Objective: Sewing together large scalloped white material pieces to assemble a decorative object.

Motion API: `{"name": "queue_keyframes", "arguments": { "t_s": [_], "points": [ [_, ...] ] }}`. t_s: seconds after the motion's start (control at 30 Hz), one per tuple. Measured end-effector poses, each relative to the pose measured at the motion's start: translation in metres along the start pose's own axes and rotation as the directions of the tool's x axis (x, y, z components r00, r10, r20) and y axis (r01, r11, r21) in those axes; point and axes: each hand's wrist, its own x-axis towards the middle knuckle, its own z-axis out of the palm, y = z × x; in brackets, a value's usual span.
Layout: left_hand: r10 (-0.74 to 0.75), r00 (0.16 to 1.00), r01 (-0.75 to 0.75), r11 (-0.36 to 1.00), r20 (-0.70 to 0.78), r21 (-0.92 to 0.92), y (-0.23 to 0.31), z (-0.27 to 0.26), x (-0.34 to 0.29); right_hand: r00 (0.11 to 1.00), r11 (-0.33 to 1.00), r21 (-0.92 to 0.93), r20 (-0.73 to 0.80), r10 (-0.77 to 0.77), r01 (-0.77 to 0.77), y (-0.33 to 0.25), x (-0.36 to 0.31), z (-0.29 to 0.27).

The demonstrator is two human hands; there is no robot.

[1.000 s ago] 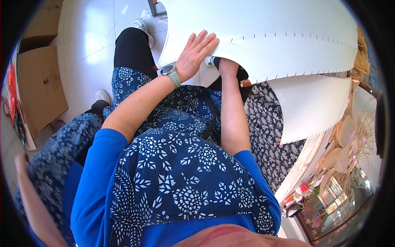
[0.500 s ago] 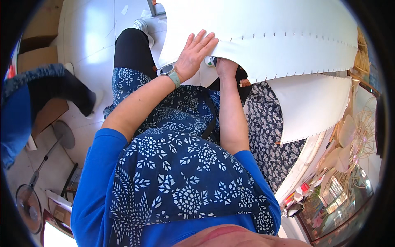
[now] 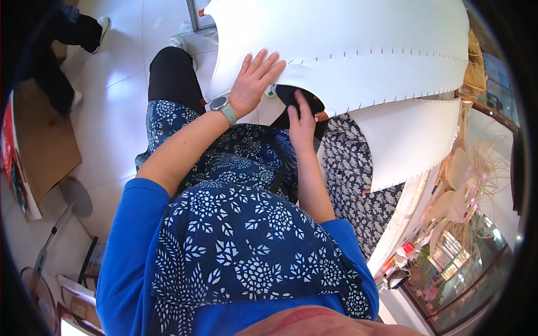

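A large white sheet (image 3: 347,33) spreads in front of me, with a row of dark stitches across it and more along its lower edge. My left hand (image 3: 255,84) lies on its near left corner, fingers stretched and a little apart. A watch (image 3: 218,103) is on that wrist. Below the sheet's curved edge, over my black trouser leg, is my right hand (image 3: 302,120). Its index finger points up toward the edge and its thumb stands apart; its other fingers are partly hidden. I see nothing held in it. A brown end piece (image 3: 321,116) shows at the sheet's corner beside it.
A second, smaller white panel (image 3: 412,145) with stitched edges lies at the right over dark floral cloth (image 3: 347,162). Dried plant stuff (image 3: 459,207) fills the far right. At the left stand a cardboard box (image 3: 47,145) and a fan (image 3: 39,291); another person's legs (image 3: 53,78) are at upper left.
My right hand has drawn back from under the sheet's edge, so its fingers now show. My left hand stays on the sheet. The other person has moved farther off at the left.
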Motion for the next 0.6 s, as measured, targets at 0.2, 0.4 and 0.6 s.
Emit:
{"name": "queue_keyframes", "arguments": {
  "t_s": [0.2,0.4,0.6],
  "points": [
    [-0.001,1.000,0.001,1.000,-0.017,-0.003,0.005,0.004,0.001,0.910,0.955,0.007,0.303,0.281,-0.297,-0.105,-0.009,-0.048],
    [-0.034,0.999,0.033,0.998,0.021,0.054,0.005,0.002,0.006,0.898,0.928,-0.358,0.436,0.066,0.105,-0.135,0.012,-0.051],
    [-0.039,0.997,0.032,0.996,0.070,0.089,0.006,0.005,0.008,0.814,0.477,-0.665,0.410,-0.411,0.575,-0.126,0.077,-0.047]
  ]
}}
